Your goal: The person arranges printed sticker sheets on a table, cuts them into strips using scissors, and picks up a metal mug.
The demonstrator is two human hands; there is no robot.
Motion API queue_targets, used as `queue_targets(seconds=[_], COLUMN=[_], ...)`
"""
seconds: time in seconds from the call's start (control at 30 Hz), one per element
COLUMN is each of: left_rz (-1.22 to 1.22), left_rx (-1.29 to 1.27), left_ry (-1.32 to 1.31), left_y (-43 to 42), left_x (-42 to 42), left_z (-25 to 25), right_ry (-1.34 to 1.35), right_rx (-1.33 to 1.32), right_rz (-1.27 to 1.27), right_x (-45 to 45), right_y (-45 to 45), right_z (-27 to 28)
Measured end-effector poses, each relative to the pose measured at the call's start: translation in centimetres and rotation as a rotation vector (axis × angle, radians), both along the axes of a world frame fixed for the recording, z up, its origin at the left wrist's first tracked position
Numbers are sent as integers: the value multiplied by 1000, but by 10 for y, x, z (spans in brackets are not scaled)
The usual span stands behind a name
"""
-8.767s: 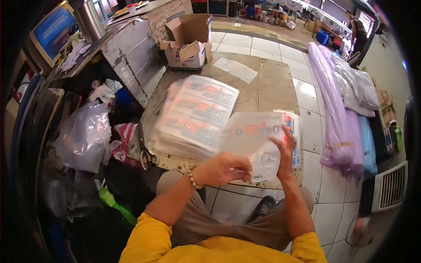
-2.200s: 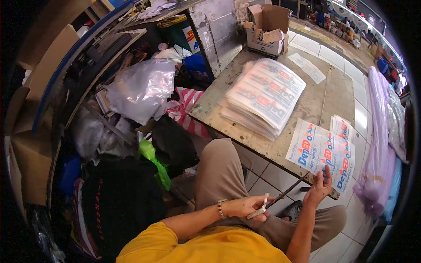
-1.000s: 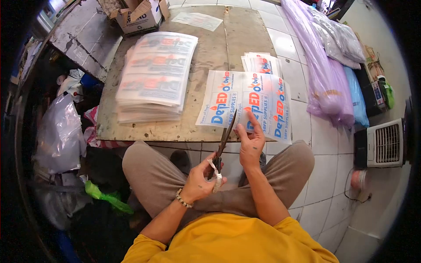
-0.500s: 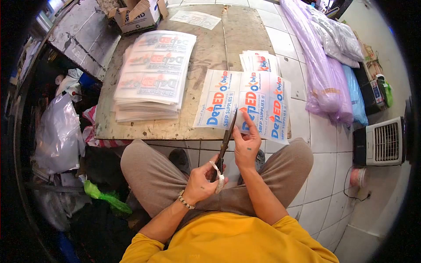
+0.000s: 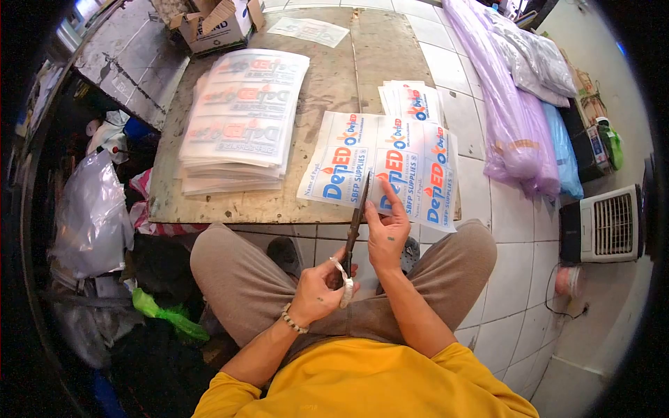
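In my left hand are dark scissors with a white-wrapped handle; their blades point up across the lower edge of a printed sheet. My right hand pinches that sheet just right of the blades. Blue and red lettering in three columns covers the sheet, which lies partly over the front of the worn board table. Beyond it rest smaller printed pieces. A thick stack of translucent printed sheets sits on the left of the table.
An open cardboard box and a single loose sheet are at the far side. Clear plastic bags and a green bag lie left. Purple wrapped rolls and a white appliance stand right.
The scissors were beside the sheet's edge and now lie over it. Earlier my hands held a sheet without scissors, which lay on the table. Over the last half second the sheet has shifted slightly left.
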State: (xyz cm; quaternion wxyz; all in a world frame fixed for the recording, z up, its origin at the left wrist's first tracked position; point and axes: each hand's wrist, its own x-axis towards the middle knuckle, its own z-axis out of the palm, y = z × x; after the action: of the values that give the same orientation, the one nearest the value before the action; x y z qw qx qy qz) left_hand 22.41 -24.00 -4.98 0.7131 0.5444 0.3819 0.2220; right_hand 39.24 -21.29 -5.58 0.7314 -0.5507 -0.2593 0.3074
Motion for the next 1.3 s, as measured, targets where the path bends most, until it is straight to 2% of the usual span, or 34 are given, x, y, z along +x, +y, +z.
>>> queue_targets(seconds=[0.7, 0.8, 0.9, 1.13, 1.3], left_rz=[22, 59, 85, 83, 59], left_rx=[-30, -47, -61, -66, -71], left_ry=[-23, -59, -69, -61, -36], left_y=[-1, -1, 0, 2, 4], left_x=[-2, 0, -2, -4, -5], left_z=[9, 9, 3, 6, 8], right_ry=[-17, -95, -77, -29, -2], right_rx=[2, -17, -104, -19, -22], right_rz=[-26, -12, 34, 64, 62], right_x=[-3, -5, -8, -16, -17], right_y=[1, -3, -10, -12, -13], right_z=[-1, 1, 7, -12, -6])
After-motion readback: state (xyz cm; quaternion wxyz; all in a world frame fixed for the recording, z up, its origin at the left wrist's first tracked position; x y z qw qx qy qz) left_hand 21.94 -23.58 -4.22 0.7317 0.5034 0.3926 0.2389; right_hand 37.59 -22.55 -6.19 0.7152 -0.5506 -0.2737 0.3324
